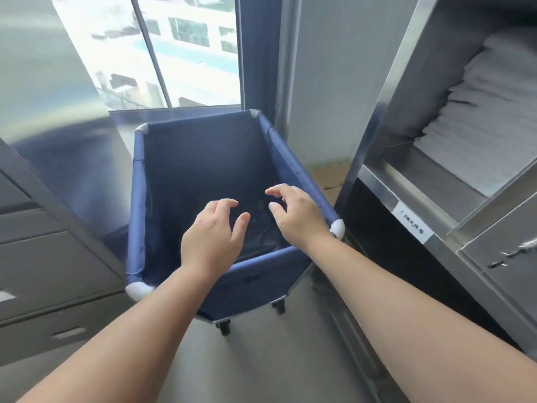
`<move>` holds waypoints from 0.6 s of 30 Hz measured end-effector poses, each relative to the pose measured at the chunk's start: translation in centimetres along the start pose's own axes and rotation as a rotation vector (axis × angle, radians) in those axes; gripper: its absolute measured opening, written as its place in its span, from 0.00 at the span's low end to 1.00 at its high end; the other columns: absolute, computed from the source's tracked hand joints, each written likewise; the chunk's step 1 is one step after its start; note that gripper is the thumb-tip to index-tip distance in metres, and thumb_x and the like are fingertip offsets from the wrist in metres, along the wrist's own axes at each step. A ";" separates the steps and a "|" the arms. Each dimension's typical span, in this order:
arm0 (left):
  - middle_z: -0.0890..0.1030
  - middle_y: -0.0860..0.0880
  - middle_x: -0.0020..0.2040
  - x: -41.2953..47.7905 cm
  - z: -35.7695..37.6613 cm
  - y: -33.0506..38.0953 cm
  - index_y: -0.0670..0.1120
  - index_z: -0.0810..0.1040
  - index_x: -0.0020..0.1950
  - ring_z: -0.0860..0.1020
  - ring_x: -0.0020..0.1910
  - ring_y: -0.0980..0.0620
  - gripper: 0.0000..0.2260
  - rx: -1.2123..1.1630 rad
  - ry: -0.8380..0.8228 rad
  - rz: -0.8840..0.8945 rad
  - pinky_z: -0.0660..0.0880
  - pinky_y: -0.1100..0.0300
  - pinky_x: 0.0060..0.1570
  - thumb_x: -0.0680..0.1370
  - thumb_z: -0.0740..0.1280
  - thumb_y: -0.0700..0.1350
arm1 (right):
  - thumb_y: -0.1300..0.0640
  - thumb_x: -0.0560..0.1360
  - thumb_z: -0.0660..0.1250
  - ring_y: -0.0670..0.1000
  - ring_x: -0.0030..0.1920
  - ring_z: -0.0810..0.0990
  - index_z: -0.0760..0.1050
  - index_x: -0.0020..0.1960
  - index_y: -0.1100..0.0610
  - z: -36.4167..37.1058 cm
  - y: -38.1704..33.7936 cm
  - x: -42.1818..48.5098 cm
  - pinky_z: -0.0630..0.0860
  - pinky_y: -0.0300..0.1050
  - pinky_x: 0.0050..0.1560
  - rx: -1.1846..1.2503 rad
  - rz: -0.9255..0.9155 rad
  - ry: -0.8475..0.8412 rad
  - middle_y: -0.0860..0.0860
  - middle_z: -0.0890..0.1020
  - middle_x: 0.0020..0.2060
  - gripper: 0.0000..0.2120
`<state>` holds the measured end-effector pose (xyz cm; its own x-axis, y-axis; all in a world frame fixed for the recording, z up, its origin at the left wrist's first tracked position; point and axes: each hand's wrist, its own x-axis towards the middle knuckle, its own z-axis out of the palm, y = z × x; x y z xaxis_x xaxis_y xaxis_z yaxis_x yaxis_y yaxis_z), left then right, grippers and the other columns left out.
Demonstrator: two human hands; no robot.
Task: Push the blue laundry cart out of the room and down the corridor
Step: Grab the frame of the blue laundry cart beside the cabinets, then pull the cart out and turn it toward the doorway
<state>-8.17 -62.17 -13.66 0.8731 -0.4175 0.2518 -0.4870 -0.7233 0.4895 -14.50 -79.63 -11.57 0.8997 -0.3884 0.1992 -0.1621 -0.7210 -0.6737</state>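
Observation:
The blue laundry cart (139,199) stands straight ahead below a window, a fabric bin with white corner caps and small black wheels; nothing shows inside it. Both my arms reach over its near rim. My left hand (212,237) hovers above the near edge with fingers curled and apart, holding nothing. My right hand (296,216) hangs over the bin close to the right rim and the near-right corner cap, fingers spread, also holding nothing. Neither hand visibly touches the cart.
A steel shelving unit (436,216) with stacked white linen (491,117) stands close on the right. Grey drawer cabinets (52,257) flank the left. A window (174,53) and a blue curtain (258,53) lie beyond the cart. Grey floor (261,359) runs between the units.

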 end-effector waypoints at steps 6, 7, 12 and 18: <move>0.74 0.51 0.67 -1.7 3.8 -3.6 0.53 0.71 0.69 0.74 0.62 0.47 0.21 0.080 -0.081 -0.149 0.70 0.52 0.45 0.81 0.56 0.61 | 0.57 0.78 0.63 0.54 0.58 0.75 0.76 0.65 0.51 3.9 2.3 -0.6 0.71 0.54 0.61 -0.150 -0.097 -0.042 0.50 0.80 0.58 0.15; 0.75 0.51 0.67 -2.0 4.6 -4.3 0.52 0.71 0.69 0.74 0.62 0.47 0.21 0.099 -0.093 -0.163 0.70 0.52 0.46 0.81 0.56 0.61 | 0.58 0.78 0.63 0.55 0.57 0.76 0.76 0.65 0.52 4.7 2.9 -0.6 0.72 0.54 0.60 -0.188 -0.093 -0.025 0.50 0.80 0.57 0.16; 0.74 0.48 0.68 -3.1 7.5 -8.9 0.53 0.70 0.72 0.72 0.64 0.44 0.26 0.258 -0.211 -0.223 0.71 0.48 0.54 0.80 0.56 0.65 | 0.59 0.77 0.62 0.56 0.54 0.76 0.74 0.66 0.52 9.2 6.2 -0.7 0.72 0.52 0.55 -0.327 -0.013 -0.082 0.52 0.78 0.56 0.18; 0.68 0.45 0.74 -4.0 10.1 -13.5 0.56 0.66 0.75 0.65 0.72 0.44 0.31 0.416 -0.362 -0.260 0.65 0.46 0.68 0.77 0.53 0.70 | 0.59 0.75 0.62 0.56 0.56 0.74 0.73 0.68 0.49 13.6 9.8 -1.4 0.70 0.51 0.56 -0.470 -0.080 -0.252 0.51 0.76 0.60 0.21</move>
<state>-5.32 -56.33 -29.73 0.9371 -0.3060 -0.1677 -0.2905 -0.9504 0.1108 -11.86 -78.31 -28.18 0.9766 -0.2142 0.0210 -0.2015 -0.9442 -0.2605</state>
